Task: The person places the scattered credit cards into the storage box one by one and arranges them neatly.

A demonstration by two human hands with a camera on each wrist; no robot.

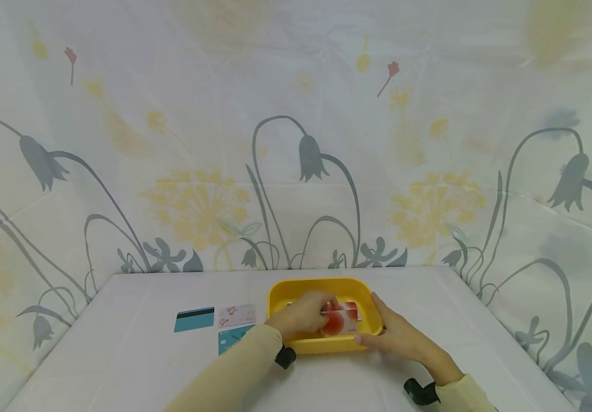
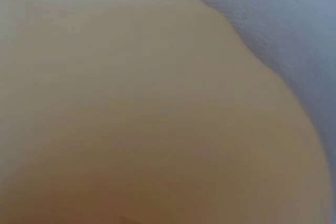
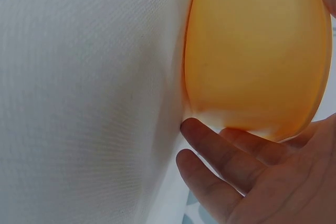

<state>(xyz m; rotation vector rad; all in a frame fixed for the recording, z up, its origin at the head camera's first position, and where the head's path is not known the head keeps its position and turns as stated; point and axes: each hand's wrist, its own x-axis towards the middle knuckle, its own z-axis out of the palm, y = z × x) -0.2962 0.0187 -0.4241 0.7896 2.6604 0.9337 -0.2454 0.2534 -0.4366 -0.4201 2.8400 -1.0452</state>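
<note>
In the head view, a yellow plastic tray [image 1: 322, 346] stands on the table, with red-and-white cards inside. My left hand [image 1: 306, 313] reaches in over its left side, fingers bent, and pinches the left edge of a card with red round shapes [image 1: 344, 323]. Another red card shows behind that one. My right hand [image 1: 401, 337] holds the tray's right end, thumb at the front rim and fingers along the far right side. In the right wrist view, fingers [image 3: 226, 156] lie against the tray's end wall, two of them spread apart from it. The left wrist view is filled by a blurred sleeve [image 2: 157, 77].
Left of the tray lie a blue card with a dark stripe [image 1: 194, 320], a pale pink card [image 1: 236, 315] and a blue chip card [image 1: 231, 337], partly covered by the left sleeve. A flower-printed cloth [image 1: 296, 217] hangs behind the white table [image 1: 141, 355].
</note>
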